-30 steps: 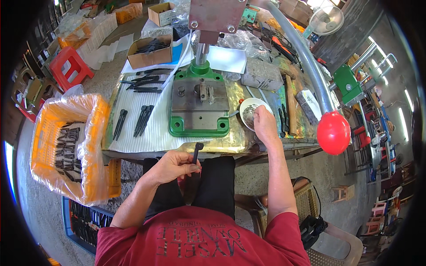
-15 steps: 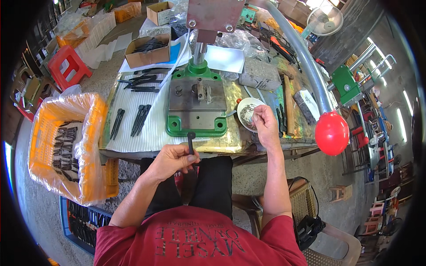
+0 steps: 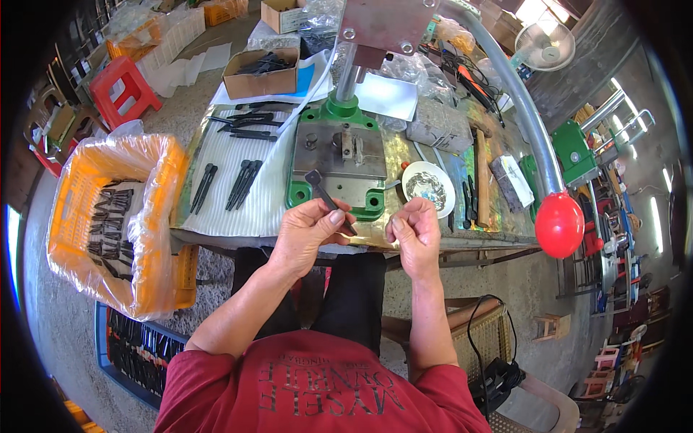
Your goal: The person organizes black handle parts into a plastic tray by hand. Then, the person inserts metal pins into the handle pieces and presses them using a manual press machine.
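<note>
My left hand (image 3: 309,234) grips a slim black bar-shaped part with a rounded head (image 3: 322,190); its head points up and away, over the front of the green press base (image 3: 299,195). To the right, my right hand (image 3: 416,234) has thumb and fingers pinched together; whatever is between them is too small to make out. It is just in front of a white dish (image 3: 449,196) of small silvery pieces. On the press's steel plate (image 3: 307,160) sits a small metal fixture (image 3: 353,146). Similar black parts (image 3: 243,185) lie on the white foam sheet (image 3: 220,216) at left.
A plastic-lined orange crate (image 3: 167,169) with black parts stands left of the bench. The press lever ends in a red ball (image 3: 559,225) at right. A cardboard box (image 3: 261,84), a grey block (image 3: 440,130) and a wooden handle (image 3: 481,180) are on the bench.
My right hand has come away from the dish, toward my left hand. My left hand has raised the black part forward and tilted it. The whole view has shifted slightly.
</note>
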The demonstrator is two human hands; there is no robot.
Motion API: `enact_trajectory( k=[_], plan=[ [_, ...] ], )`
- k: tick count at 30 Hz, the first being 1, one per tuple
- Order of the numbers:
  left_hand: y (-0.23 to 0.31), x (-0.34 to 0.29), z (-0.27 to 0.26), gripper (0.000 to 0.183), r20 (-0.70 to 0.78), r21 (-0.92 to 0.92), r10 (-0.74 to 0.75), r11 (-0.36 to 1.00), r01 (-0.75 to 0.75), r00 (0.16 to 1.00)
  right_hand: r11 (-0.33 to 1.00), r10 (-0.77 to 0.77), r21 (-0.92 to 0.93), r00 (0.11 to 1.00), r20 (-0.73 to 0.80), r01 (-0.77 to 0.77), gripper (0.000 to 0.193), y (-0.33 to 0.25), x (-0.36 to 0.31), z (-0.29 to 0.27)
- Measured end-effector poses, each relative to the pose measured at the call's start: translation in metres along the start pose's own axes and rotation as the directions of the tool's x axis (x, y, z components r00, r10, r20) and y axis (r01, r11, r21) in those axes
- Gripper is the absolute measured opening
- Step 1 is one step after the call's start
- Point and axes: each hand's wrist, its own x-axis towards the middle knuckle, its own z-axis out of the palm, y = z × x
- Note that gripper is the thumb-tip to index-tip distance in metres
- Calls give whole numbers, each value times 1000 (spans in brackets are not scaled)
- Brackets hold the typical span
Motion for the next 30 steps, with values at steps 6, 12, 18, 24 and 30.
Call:
enact_trajectory(
  k=[6, 12, 18, 24, 30],
  plan=[
    [-2, -2, 7, 15, -16, -152, 11, 988, -13, 1000, 999, 14, 47, 999, 52, -17, 20, 4, -12, 29],
    [-1, -5, 4, 14, -25, -199, -11, 980, 5, 1000, 997, 30, 68, 997, 69, -34, 21, 4, -14, 39],
    [-2, -7, 3, 15, -24, -198, -4, 980, -1, 1000, 997, 49, 65, 998, 46, -52, 20, 5, -15, 42],
    [-4, -10, 3, 13, -35, -144, 40, 989, -44, 999, 999, -3, 40, 1000, -4, 3, 22, 10, -18, 49],
    [-11, -12, 3, 12, -89, -88, 89, 991, -97, 992, 999, -30, 37, 997, -70, 33, 24, 13, -20, 60]
  ],
)
